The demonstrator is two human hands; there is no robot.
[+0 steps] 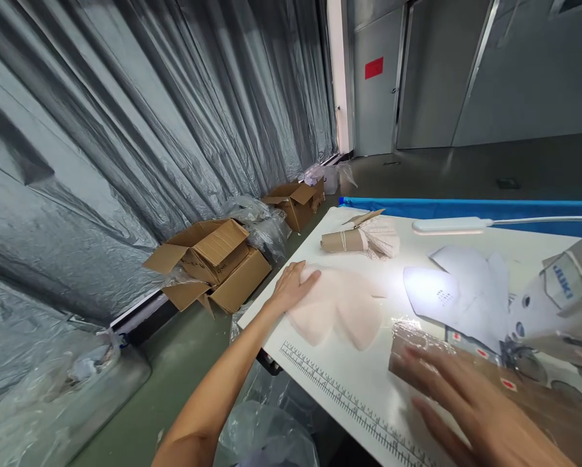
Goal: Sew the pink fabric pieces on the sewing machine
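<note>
Two pale pink, petal-shaped pieces point(359, 314), perhaps fabric or foam, lie side by side on the white tabletop point(339, 366). My left hand point(293, 285) rests flat at the far left edge of these pieces, thumb stretched over them and fingers out. Nearer to me, my right hand point(459, 395) hovers over the table with its fingers apart, a little blurred and holding nothing that I can see. Beneath and beside it is a brown strip under clear film point(407, 353), close to the sewing machine point(553, 298) marked JUKI. Whether the right hand touches the strip, I cannot tell.
A rolled brown bundle with pink fabric point(344, 241) lies at the table's back. White paper patterns point(480, 301) and a white lamp bar point(449, 224) are to the right. A printed ruler point(339, 392) follows the front edge. Open cardboard boxes point(207, 259) stand on the floor.
</note>
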